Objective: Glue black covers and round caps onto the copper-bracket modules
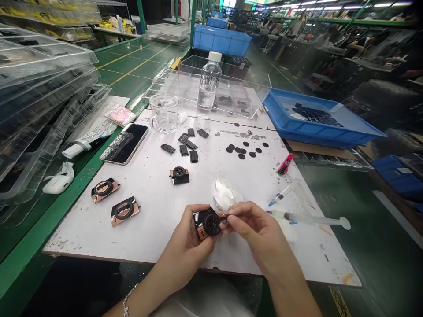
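My left hand [193,246] is closed around a black and copper part [207,223] with a round black wheel-like disc on it, above the table's front. At its right side my right hand [253,226] pinches a small copper-coloured piece [224,217] against the part. A crumpled white tissue [225,194] lies just behind the hands. Farther back sits a similar part with a black wheel [179,172]. Two copper and black parts with rings, one [105,189] behind the other [124,210], rest at the left.
Small black pieces [183,150] and black discs [243,151] lie mid-table. Behind stand a glass cup [164,115], a bottle [209,88] and a clear tray [257,92]. A phone [124,144] is left; a red cutter [285,164] and a syringe [313,219] are right.
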### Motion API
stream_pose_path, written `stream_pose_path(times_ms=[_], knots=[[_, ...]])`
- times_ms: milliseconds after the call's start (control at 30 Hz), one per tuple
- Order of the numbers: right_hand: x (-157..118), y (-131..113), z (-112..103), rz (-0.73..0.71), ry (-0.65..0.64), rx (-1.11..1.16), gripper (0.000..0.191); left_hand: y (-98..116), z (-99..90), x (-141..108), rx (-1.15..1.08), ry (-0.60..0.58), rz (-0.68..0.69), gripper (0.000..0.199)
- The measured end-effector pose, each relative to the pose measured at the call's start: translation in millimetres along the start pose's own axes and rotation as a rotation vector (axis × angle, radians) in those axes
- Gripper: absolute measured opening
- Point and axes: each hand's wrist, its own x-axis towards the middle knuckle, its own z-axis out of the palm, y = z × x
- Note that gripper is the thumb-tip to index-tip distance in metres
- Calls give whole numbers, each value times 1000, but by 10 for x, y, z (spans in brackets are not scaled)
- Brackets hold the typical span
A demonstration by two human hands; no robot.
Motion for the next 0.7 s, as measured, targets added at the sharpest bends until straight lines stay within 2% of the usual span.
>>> stream_pose_path(times_ms=[100,267,533,700], knots=[[-56,82,75,26,66,16,15,-3,11,-20,72,13,13,38],[-66,159,149,71,58,43,17,-22,-3,-45,178,-6,17,36],[-67,312,188,-36,183,-34,23,-6,-20,-35,156,13,3,35],[-86,281,126,-68,59,-124,17,3,-48,-52,126,-8,-42,37]])
